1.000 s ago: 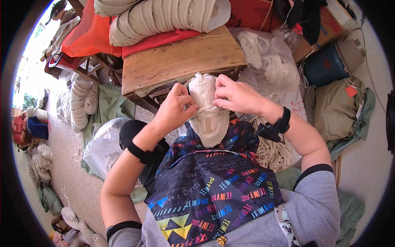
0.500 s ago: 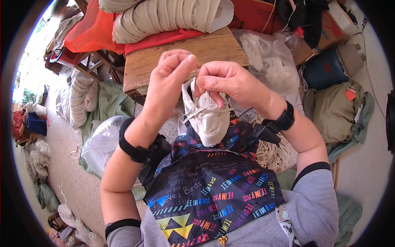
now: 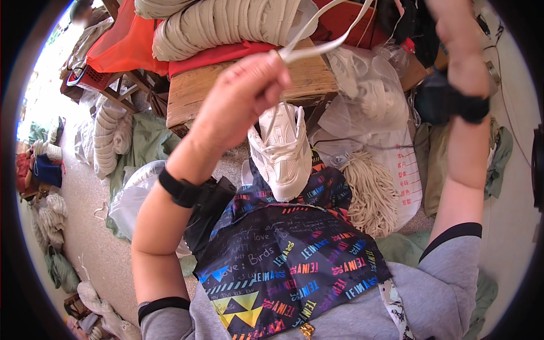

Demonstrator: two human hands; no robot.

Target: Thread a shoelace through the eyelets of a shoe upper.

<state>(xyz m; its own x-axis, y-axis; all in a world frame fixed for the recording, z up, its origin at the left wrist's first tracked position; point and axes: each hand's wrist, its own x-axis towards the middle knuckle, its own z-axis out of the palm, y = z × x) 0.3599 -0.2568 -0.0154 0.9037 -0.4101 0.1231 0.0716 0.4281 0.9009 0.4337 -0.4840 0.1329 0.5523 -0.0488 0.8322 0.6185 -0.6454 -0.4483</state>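
Observation:
A white lace-up shoe (image 3: pixel 285 173) stands on my lap over the dark printed apron (image 3: pixel 294 266), its toe toward me. My left hand (image 3: pixel 246 93) is raised just above and left of the shoe, fingers closed on a white shoelace (image 3: pixel 323 49). From these fingers two lengths of lace run up and right, out past the top edge. A strand also hangs between the hand and the shoe's opening. Far out at the upper right is my right hand (image 3: pixel 453 25), smeared by motion and partly cut off; its fingers and anything in them cannot be made out.
A wooden bench (image 3: pixel 198 96) ahead carries a stacked roll of pale shoe parts (image 3: pixel 221 31). A bundle of cream laces (image 3: pixel 371 198) lies right of the shoe, below a clear bag of white shoes (image 3: pixel 371 102). Left of my lap sits another plastic bag (image 3: pixel 133 198).
My right hand has swung from beside the shoe's opening far up and right. My left hand stays near the shoe, slightly higher and right. Lace now stretches upward from it.

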